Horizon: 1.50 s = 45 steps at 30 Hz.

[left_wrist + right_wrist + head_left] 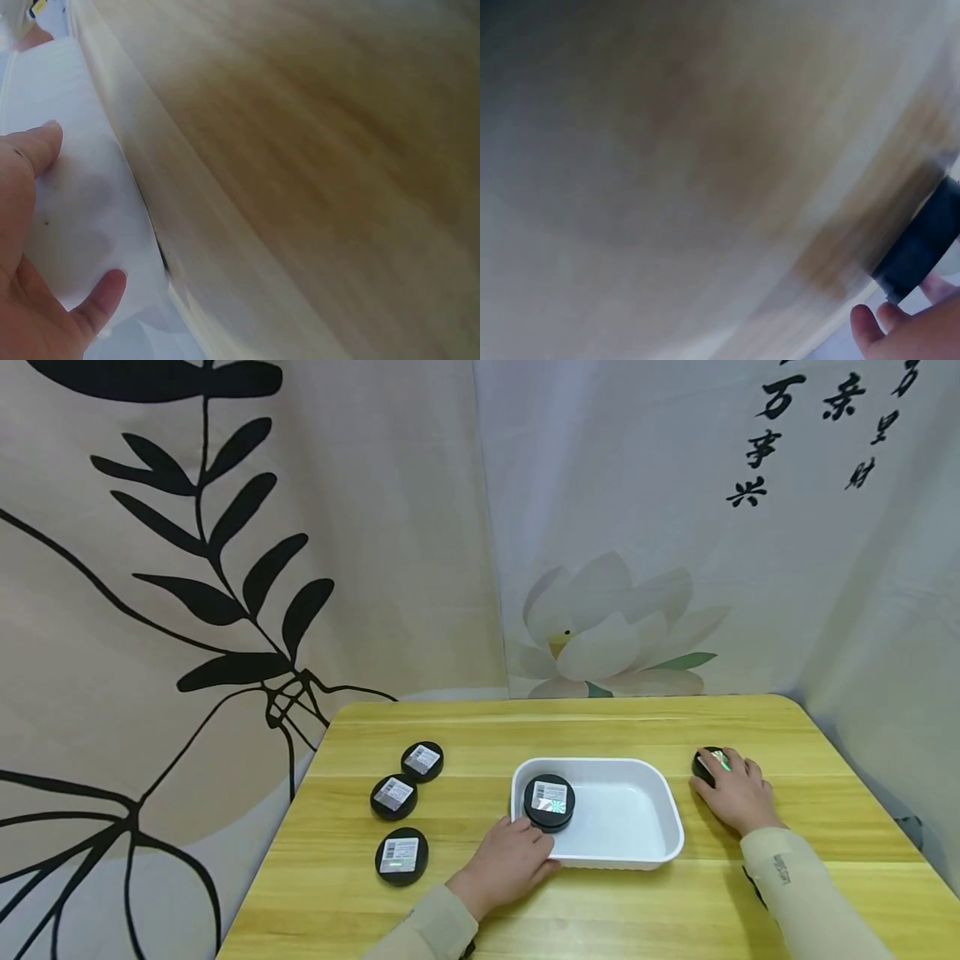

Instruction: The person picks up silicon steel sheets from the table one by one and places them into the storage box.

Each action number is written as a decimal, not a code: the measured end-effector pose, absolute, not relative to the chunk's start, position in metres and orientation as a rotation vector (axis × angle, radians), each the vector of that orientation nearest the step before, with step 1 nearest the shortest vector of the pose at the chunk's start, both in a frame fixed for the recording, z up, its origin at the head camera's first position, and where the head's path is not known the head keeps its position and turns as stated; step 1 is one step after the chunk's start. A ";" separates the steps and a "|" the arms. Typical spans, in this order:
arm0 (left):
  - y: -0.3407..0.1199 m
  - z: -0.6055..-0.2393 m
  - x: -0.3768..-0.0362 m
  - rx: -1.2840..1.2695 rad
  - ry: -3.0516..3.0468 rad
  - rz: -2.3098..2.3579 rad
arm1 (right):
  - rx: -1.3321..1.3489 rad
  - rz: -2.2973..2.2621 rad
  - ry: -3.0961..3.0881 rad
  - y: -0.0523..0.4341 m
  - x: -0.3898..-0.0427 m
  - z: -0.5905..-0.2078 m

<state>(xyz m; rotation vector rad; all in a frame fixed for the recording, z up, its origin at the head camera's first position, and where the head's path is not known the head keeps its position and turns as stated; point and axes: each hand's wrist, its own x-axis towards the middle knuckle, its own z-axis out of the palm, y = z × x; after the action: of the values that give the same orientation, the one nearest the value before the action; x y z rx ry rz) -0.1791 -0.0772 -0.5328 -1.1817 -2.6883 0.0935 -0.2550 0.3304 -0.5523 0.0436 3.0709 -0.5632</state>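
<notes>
Printed cloth hangs behind: black leaf pattern at upper left of the head view, pale lotus at centre, black calligraphy at upper right. Yellow wooden surface fills the lower half.

I see a white tray at lower centre. One black round tin with a label on its lid sits inside the tray, at its left end. My left hand lies just below that tin, at the tray's near left corner; fingers rest against the tray's rim, loosely extended. Left grip looks released, holding nothing. Whether fingertips touch the tin I cannot tell. Left wrist view: thumb and a finger lie against the white tray wall, blurred.

Right hand sits at the right of the frame, well apart from the tray's right end. Its fingers drape over a second black tin, which peeks out at the fingertips' upper left. Grip is curled over this tin, grasping it against the surface. Right wrist view is heavily blurred; a dark edge and fingertips show at lower right.

Three more black labelled tins stand in a loose column at left of the tray, apart from both hands.
</notes>
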 end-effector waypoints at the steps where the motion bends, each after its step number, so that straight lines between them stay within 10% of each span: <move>1: -0.077 -0.533 -0.179 -1.185 -2.689 0.094 | 0.045 -0.563 3.068 0.331 -0.255 -0.552; 45: -0.077 -0.538 -0.181 -1.173 -2.685 0.088 | 0.067 -0.521 3.079 0.327 -0.257 -0.548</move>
<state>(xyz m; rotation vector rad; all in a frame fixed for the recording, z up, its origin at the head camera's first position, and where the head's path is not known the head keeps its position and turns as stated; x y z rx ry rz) -0.1808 -0.0773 -0.5375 -1.1733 -2.6851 0.0878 -0.2572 0.3265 -0.5478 0.0668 3.0786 -0.5208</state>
